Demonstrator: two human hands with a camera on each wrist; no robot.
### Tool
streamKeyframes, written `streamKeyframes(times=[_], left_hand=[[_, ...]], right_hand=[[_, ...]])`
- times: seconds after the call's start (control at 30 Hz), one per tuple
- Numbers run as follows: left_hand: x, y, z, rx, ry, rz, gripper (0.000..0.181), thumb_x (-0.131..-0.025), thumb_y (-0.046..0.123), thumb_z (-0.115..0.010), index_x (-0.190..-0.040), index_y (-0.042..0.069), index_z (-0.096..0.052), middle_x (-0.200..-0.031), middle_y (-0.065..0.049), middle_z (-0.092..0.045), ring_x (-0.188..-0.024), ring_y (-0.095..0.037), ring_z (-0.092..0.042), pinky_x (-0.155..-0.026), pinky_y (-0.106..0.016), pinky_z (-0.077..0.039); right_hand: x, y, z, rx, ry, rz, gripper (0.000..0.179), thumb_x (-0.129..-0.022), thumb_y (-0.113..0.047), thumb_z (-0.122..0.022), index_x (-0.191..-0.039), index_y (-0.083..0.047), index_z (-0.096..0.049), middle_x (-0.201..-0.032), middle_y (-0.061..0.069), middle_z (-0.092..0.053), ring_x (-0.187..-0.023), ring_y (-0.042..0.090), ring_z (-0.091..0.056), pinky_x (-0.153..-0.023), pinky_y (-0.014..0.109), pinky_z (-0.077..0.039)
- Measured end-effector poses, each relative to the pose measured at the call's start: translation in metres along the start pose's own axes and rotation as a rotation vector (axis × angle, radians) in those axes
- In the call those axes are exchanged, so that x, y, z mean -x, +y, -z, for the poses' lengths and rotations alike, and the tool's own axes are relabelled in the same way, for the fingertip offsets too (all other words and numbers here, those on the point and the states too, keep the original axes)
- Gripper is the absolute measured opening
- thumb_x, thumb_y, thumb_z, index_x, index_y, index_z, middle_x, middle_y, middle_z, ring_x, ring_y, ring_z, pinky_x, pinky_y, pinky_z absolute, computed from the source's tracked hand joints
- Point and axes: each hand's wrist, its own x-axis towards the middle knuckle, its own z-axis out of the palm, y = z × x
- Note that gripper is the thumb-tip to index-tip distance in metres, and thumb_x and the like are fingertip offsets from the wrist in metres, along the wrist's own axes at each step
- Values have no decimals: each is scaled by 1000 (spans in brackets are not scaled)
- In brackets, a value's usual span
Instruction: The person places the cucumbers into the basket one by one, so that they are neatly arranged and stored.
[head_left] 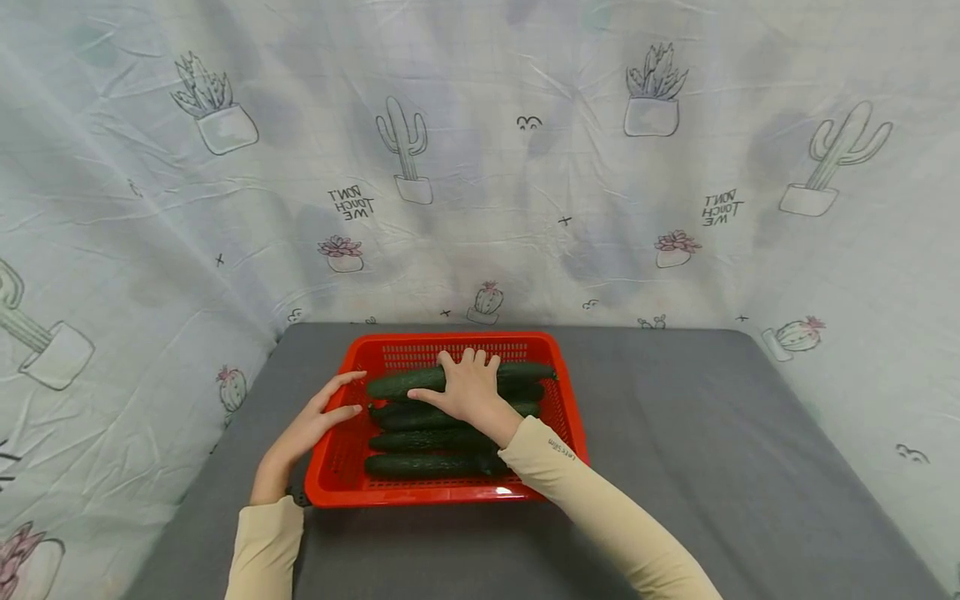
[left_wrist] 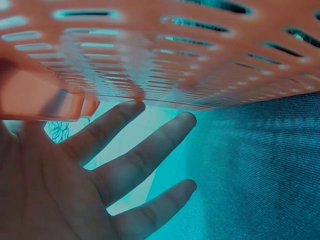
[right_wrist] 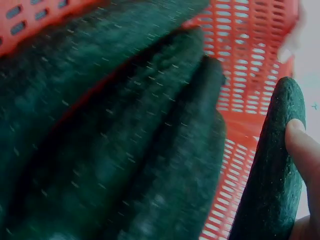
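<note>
In the head view my right hand [head_left: 471, 393] grips a long dark green cucumber [head_left: 401, 383] at the far side of a red plastic basket [head_left: 420, 498]. The right wrist view shows my thumb [right_wrist: 300, 140] pressed along that cucumber [right_wrist: 270, 170], which stands apart from the others. Several more cucumbers [head_left: 420, 442] lie side by side in the basket, partly hidden by my right arm. At the basket's left rim, my left hand [head_left: 318, 425] holds on with thumb and a finger over the edge. Its other fingers [left_wrist: 145, 155] stretch straight along the slotted outside.
The basket stands on a grey cloth-covered table [head_left: 675, 417]. Behind and at both sides hangs a pale curtain [head_left: 480, 167] printed with potted cacti. Slotted walls [right_wrist: 240, 65] surround the cucumbers.
</note>
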Motion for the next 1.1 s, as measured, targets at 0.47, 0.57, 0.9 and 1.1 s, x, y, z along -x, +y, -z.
streamKeyframes(times=[0.47,0.57,0.9,1.1], left_hand=[[-1,3,-1,27,-8,18,54,-94,20,-51,-144,16,-29,-144,-19,-26,-113,-41,-48,-76,-36,-53],[0,1,-2,10,-2,16,54,-95,20,-51,-144,16,-29,-145,-18,-25,-114,-40,-46,-77,-34,-52],[1,1,-1,28,-6,18,53,-95,20,-50,-144,14,-28,-145,-19,-25,-109,-38,-51,-75,-32,-52],[1,1,-2,42,-12,12,54,-96,18,-49,-144,14,-27,-146,-19,-24,-111,-39,-49,-77,-32,-51]], right_hand=[[-1,1,-16,86,-4,17,85,-74,-83,-34,-138,-27,-40,-123,17,-49,-114,35,-42,-96,55,-29],[0,0,-18,122,-1,21,83,-75,-82,-34,-136,-26,-41,-121,16,-49,-112,34,-43,-95,53,-30],[1,4,-23,152,16,48,68,-76,-77,-43,-117,-23,-46,-111,10,-46,-99,27,-40,-86,44,-32],[-1,11,-24,81,5,76,62,-75,-75,-47,-111,-24,-46,-109,7,-43,-96,24,-37,-81,39,-31]])
